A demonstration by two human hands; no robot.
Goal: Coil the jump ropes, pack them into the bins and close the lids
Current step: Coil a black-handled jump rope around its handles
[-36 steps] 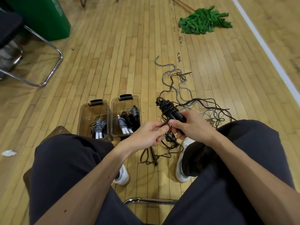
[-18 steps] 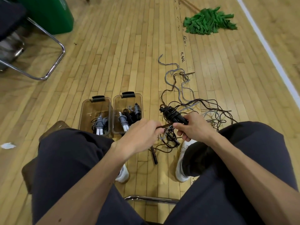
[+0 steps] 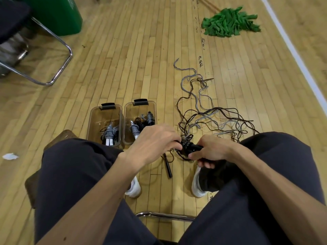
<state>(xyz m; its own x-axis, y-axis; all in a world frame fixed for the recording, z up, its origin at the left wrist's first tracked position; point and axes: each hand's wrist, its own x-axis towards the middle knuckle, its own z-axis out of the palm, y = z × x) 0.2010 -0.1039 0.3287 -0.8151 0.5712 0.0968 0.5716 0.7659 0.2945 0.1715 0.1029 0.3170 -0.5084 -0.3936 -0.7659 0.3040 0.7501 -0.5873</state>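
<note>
My right hand [image 3: 211, 152] grips the black handles of a black jump rope [image 3: 190, 147] with cord wound round them. My left hand [image 3: 155, 140] pinches the cord at the bundle's left end. Loose cord hangs below the hands, and one black handle [image 3: 168, 166] lies on the floor between my shoes. Two clear open bins stand on the floor ahead: the left bin [image 3: 106, 112] holds a coiled grey rope, the right bin [image 3: 141, 107] holds coiled grey and black ropes. A tangle of black and grey ropes [image 3: 212, 119] lies on the floor to the right.
A green mop head [image 3: 230, 22] lies far right on the wooden floor. A green container [image 3: 54, 15] and a chrome chair frame [image 3: 53, 80] stand at far left. A white line [image 3: 292, 48] crosses the floor at right. A scrap of paper [image 3: 10, 156] lies at left.
Both hands have dropped lower toward my knees. The wound bundle has tipped from pointing up and away to lying nearly level between the hands. The left hand has slid over its end.
</note>
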